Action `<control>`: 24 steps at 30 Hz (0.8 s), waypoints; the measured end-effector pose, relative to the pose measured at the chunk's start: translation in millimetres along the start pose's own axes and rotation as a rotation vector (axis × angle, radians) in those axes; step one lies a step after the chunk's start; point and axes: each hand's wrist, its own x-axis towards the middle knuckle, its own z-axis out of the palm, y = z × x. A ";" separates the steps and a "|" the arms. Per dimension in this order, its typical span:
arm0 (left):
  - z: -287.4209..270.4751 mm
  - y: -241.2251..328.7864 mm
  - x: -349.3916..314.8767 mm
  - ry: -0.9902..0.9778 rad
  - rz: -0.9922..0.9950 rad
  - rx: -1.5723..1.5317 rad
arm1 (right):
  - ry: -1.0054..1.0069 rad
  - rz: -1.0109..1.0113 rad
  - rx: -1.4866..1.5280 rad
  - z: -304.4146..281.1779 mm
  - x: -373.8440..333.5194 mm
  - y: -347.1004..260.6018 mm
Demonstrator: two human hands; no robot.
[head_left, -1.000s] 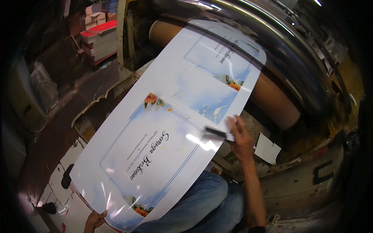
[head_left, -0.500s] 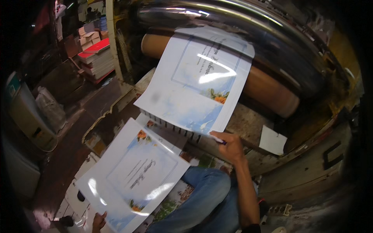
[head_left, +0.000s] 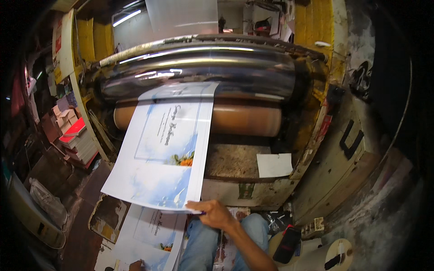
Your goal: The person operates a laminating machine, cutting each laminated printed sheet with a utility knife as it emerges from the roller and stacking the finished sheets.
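Note:
A large glossy printed sheet [head_left: 158,176], white and pale blue with orange flowers, runs from the rollers down toward me. My right hand [head_left: 217,214] pinches its near right corner, thumb on top. A small purple object [head_left: 201,212], too hidden to name, shows at those fingers. Below and partly covered by it is a second printed sheet [head_left: 149,229] of the same design. My left hand [head_left: 135,265] barely shows at the lower edge of the view. Its fingers are closed at the near part of this lower sheet, with most of the hand out of view.
Ahead stands a machine with a shiny metal roller [head_left: 253,67] above a brown roller [head_left: 246,119]. A white paper piece [head_left: 274,165] lies on its ledge. Red-topped stacks [head_left: 77,135] are at left. A dark phone-like object [head_left: 287,244] and a pale roll [head_left: 338,255] lie at lower right.
My view has turned and levelled, with the machine now more upright ahead. The lower sheet, fully visible before, is now partly beneath the upper one. My right hand keeps hold of the upper sheet's corner.

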 end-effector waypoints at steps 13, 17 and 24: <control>-118.9 274.0 -214.4 -0.794 0.433 -1.584 | -0.348 -0.134 -0.003 -46.9 -16.3 -144.4; -129.3 256.7 -255.5 -0.535 0.483 -1.519 | -0.146 0.085 0.806 -132.4 20.0 -177.9; -131.7 210.7 -254.6 -0.509 0.483 -1.452 | 0.171 -0.681 1.566 -233.8 156.9 -288.8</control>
